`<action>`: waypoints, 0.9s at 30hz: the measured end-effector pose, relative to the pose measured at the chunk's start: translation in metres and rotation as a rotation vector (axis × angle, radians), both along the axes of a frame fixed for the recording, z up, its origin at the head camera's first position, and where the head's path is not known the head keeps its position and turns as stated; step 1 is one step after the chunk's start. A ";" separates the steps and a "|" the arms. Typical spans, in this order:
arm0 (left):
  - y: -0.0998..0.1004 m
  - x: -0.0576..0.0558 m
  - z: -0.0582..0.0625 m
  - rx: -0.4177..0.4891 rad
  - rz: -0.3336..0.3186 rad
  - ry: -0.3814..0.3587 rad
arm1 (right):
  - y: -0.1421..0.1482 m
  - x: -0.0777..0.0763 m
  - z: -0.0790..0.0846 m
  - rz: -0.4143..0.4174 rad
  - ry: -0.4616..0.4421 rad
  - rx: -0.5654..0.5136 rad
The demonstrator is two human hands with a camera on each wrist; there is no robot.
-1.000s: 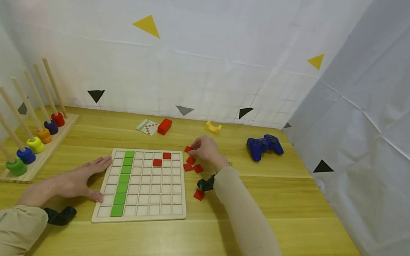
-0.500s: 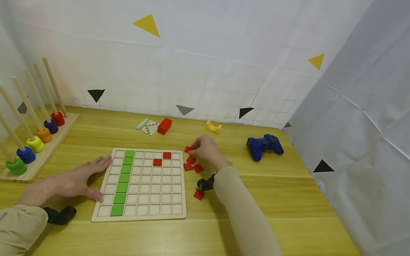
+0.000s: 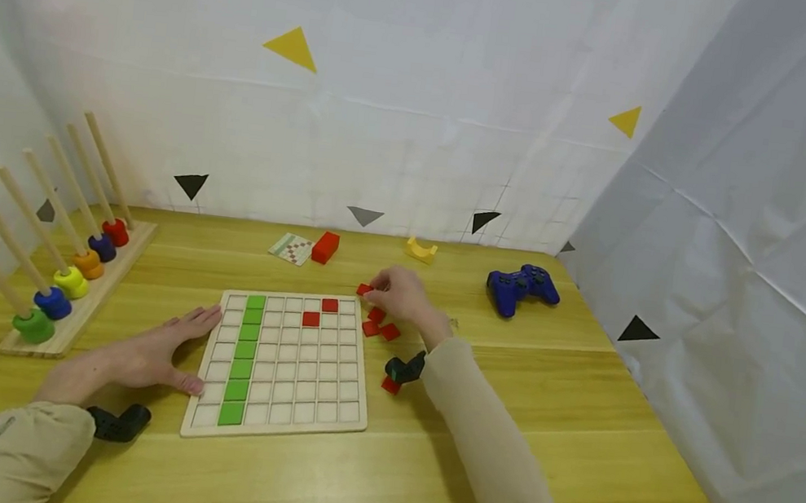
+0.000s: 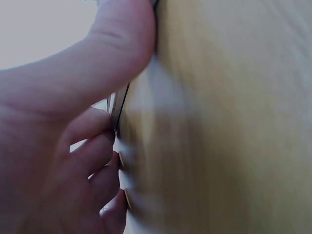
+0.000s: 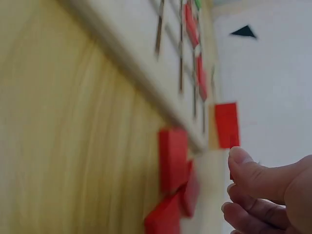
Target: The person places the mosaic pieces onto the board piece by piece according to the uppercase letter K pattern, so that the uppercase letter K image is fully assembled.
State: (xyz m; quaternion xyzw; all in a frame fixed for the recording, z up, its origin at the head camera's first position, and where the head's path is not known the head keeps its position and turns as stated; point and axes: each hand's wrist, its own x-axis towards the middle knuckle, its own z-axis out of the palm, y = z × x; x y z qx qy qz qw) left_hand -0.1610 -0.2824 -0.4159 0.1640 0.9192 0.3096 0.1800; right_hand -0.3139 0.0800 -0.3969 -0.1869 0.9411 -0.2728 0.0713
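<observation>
A wooden grid board (image 3: 349, 418) lies on the table, with a column of green tiles (image 3: 241, 368) near its left side and two red tiles (image 3: 310, 320) near its upper right. My left hand (image 3: 144, 355) rests at the board's left edge, fingers stretched out and thumb touching the lower part of that edge. In the right wrist view, a small red tile (image 5: 226, 124) is pinched between thumb and fingers of my right hand (image 5: 263, 190). Just beside the board's upper right corner, that hand hovers near several loose red tiles (image 3: 389, 332).
A wooden peg stand (image 3: 106, 269) with coloured rings stands at the left. Toward the back lie a patterned card (image 3: 292, 249), a red block (image 3: 325, 247) and a yellow arch-shaped piece (image 3: 421, 251). A blue game controller (image 3: 523, 289) sits at the right.
My right hand has lifted a red tile slightly and shifted it a little left toward the board's corner. The left hand and the board have stayed in place.
</observation>
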 end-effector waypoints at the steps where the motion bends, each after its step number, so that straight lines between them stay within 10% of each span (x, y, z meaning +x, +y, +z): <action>1: 0.000 0.000 0.000 0.001 0.000 0.002 | -0.003 0.003 0.003 0.005 0.005 -0.004; 13: -0.001 0.001 0.001 -0.008 0.008 0.003 | -0.053 0.048 0.017 0.170 0.083 0.001; 27: 0.001 0.001 0.002 0.000 -0.001 0.019 | -0.077 0.065 0.005 0.289 0.031 0.077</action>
